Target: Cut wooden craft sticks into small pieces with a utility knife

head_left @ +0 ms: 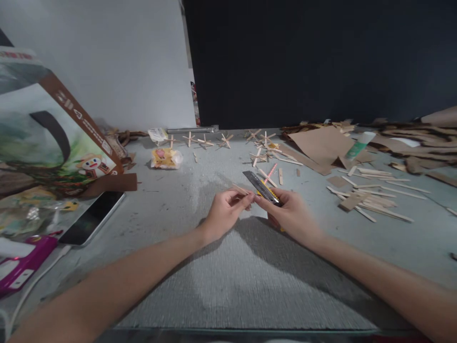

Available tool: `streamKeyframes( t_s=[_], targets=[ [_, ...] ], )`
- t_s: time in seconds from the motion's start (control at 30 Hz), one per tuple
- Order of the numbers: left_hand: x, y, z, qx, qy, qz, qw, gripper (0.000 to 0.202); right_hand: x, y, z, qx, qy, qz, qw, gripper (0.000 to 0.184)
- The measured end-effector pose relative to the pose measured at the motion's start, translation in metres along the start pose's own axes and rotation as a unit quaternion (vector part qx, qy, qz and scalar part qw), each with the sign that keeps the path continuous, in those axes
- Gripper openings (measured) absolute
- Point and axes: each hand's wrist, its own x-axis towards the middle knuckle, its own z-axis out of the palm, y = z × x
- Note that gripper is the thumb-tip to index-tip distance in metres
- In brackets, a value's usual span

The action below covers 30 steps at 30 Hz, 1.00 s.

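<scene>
My left hand is closed, pinching a thin wooden craft stick between thumb and fingers. Close beside it, my right hand is wrapped round a short dark ruler that slants up to the left. Something yellow, partly hidden under the ruler, is also in the right hand; its kind I cannot make out. The two thumbs nearly meet above the tabletop. Just beyond the right hand lie a pink striped pencil, a loose craft stick and a short cut stick.
Several star-shaped stick pieces line the back. At right are a pile of craft sticks, brown cardboard and a glue stick. A phone, a magenta device, a printed bag and a yellow packet stand left.
</scene>
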Motion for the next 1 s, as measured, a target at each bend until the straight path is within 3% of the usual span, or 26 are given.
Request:
streamKeyframes(
  t_s=[0.33, 0.5, 0.6, 0.73, 1.0],
  targets=[
    [-0.002, -0.001, 0.002, -0.012, 0.013, -0.005, 1.000, 0.043, 0.002, 0.010, 0.001, 0.023, -0.018, -0.028, 0.999, 0.059],
    [-0.002, -0.004, 0.002, -0.035, 0.014, -0.012, 0.999, 0.046, 0.006, 0.018, -0.004, -0.031, 0.019, -0.106, 0.994, 0.051],
    [-0.003, -0.004, 0.001, -0.021, 0.030, -0.007, 0.999, 0.044, 0.005, 0.020, -0.009, -0.115, 0.046, -0.189, 0.974, 0.037],
    [-0.004, -0.003, -0.001, 0.009, 0.061, 0.002, 0.998, 0.036, 0.001, 0.021, -0.013, -0.234, 0.053, -0.290, 0.926, 0.043],
    [-0.003, -0.002, -0.001, 0.053, 0.087, 0.004, 0.995, 0.021, 0.004, 0.017, -0.019, -0.303, 0.075, -0.326, 0.892, 0.034]
  ],
)
